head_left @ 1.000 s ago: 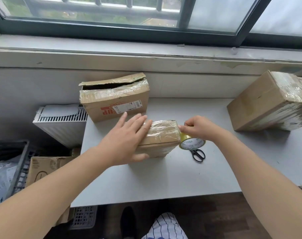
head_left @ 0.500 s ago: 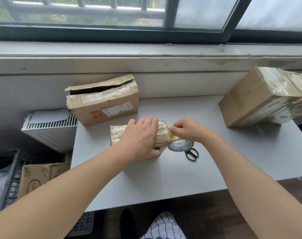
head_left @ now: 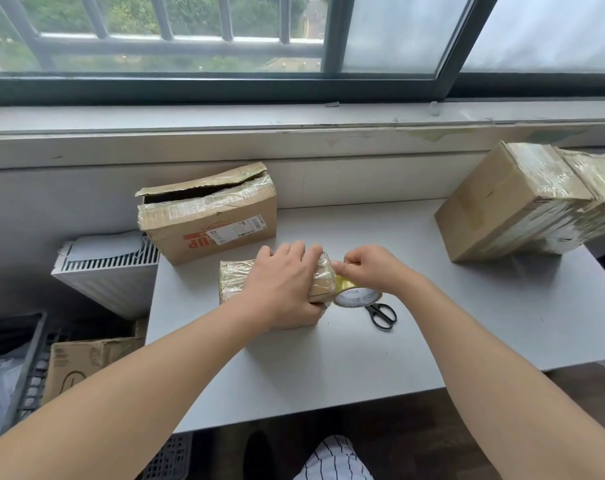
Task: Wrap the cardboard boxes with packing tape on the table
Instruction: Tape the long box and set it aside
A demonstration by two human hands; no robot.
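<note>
Grey tabletop [head_left: 328, 368] set against a wall beneath a wide window [head_left: 190, 46] with outer bars and a pale sill. Near centre of tabletop: small cardboard box [head_left: 233, 278], long side toward the viewer, heavily covered in glossy tape. Over the right half of that box: left hand [head_left: 283, 289], clamped on it, fingers curled across the top, thumb on the near face. At the box's right end: right hand [head_left: 373, 268], closed on the tape roll [head_left: 358, 296], fingers curled over its upper rim. Roll held on edge, white printed core toward the viewer, yellowish strip running from roll to box end; actual contact between roll and box not discernible. Black-handled scissors [head_left: 382, 315] flat on tabletop just right of and nearer than the roll, blades hidden behind it. At rear left of tabletop: larger carton [head_left: 221, 223], top flap partly raised, tape bands across the upper front, red print and a white label on the front face. At far right: big taped carton [head_left: 502, 209], corner toward the viewer, cut off by the frame edge. Left of tabletop, lower down: white radiator [head_left: 107, 268]; below it a dark slatted crate [head_left: 24, 368] and a brown box [head_left: 86, 362] on the floor. At bottom edge: striped fabric [head_left: 332, 459] above dark wooden flooring.
</note>
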